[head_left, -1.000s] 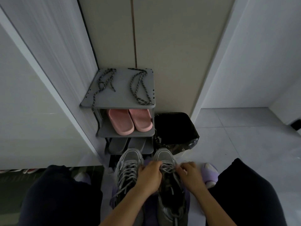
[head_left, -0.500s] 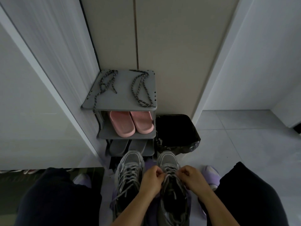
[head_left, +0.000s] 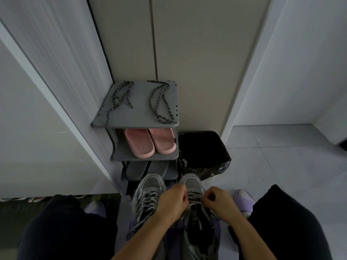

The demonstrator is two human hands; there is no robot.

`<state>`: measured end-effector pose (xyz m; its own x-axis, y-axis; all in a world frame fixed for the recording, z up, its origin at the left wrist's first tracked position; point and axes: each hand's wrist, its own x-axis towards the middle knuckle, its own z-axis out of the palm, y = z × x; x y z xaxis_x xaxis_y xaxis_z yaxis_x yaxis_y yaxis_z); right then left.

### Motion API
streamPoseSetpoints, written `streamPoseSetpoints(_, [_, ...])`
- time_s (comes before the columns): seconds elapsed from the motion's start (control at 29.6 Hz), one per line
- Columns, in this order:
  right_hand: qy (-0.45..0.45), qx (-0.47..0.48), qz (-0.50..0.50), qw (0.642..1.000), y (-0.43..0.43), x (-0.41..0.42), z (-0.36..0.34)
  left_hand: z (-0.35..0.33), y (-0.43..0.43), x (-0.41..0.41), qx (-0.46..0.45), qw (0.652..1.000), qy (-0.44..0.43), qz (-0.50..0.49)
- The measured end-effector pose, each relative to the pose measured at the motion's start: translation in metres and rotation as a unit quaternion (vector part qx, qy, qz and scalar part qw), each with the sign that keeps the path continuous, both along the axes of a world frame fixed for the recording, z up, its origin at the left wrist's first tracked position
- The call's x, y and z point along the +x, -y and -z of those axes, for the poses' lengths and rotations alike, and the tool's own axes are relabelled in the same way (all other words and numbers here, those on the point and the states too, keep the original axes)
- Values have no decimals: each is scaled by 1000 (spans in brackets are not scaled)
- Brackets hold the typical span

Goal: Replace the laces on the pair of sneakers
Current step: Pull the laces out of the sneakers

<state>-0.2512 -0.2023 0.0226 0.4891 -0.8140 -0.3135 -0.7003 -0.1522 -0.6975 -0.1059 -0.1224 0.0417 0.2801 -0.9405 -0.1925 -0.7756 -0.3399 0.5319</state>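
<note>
Both hands barely shift: left hand (head_left: pixel 174 202) and right hand (head_left: pixel 220 204) stay at the right sneaker (head_left: pixel 195 184), at 6 o'clock, each grip narrow, pinching its old lace (head_left: pixel 194 196). Step in hand, I judge: unthreading 1 of 2 sneakers; next, draw the lace out eyelet by eyelet. Left sneaker (head_left: pixel 150 184), at its 9 o'clock, is fully laced. 2 new laces (head_left: pixel 161 102) lie on the rack (head_left: pixel 139 117) at 12 o'clock, above 2 pink slippers (head_left: pixel 150 143); 1 bin (head_left: pixel 202 147).

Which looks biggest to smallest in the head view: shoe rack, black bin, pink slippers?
1. shoe rack
2. black bin
3. left pink slipper and right pink slipper: they look alike, so I do not rank them.
All stand about equally far away.
</note>
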Motion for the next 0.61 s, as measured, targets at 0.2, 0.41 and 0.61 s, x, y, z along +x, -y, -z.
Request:
streamPoseSetpoints(0.2, [79, 135, 33, 987, -3, 3, 4, 16, -4, -9, 11, 991, -112, -72])
streamPoseSetpoints(0.41, [36, 43, 29, 998, 0, 2, 1, 6, 2, 3, 46, 995, 60, 63])
streamPoseSetpoints(0.61, [89, 114, 66, 987, -2, 0, 3, 1, 4, 5, 71, 994, 59, 65])
